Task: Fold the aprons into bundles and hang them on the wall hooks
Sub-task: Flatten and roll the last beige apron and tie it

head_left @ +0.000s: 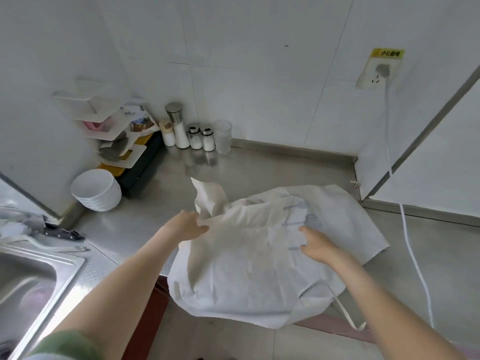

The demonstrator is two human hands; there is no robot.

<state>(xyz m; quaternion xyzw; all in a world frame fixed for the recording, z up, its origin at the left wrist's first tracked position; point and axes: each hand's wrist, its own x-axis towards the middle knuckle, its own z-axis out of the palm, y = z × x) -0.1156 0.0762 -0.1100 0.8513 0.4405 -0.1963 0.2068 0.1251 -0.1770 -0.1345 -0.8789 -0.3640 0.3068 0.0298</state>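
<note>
White, thin cloth is what we're dealing with: the apron [249,268] lies spread over the steel bench [161,193], with its near part drooping off the near edge. It looks light and totally floppy, so I'd say it won't hold a crease by itself and will slide easily on that smooth steel. One tie strap [348,315] dangles below the near right corner, and it'll probably trail or snag unless it gets tucked in.

Left hand [189,224] pinches a raised fold at the apron's left side. Right hand [317,245] rests on the cloth with fingers spread, not gripping, just pinning it down. Best places to grab, imo, are the edges and corners, so the layers come over together. Pulling from the middle would just bunch it.

Stuff around:
- a stack of white bowls [96,189] sits far left
- salt shakers [194,137] and a clear glass [223,136] stand against the far wall, well apart from the cloth
- a knife [59,233] lies left by the sink [26,281]
- a white cable [415,255] runs down the right side, near the apron's right corner, and that's the one thing I'd watch

No wall hooks in view.
</note>
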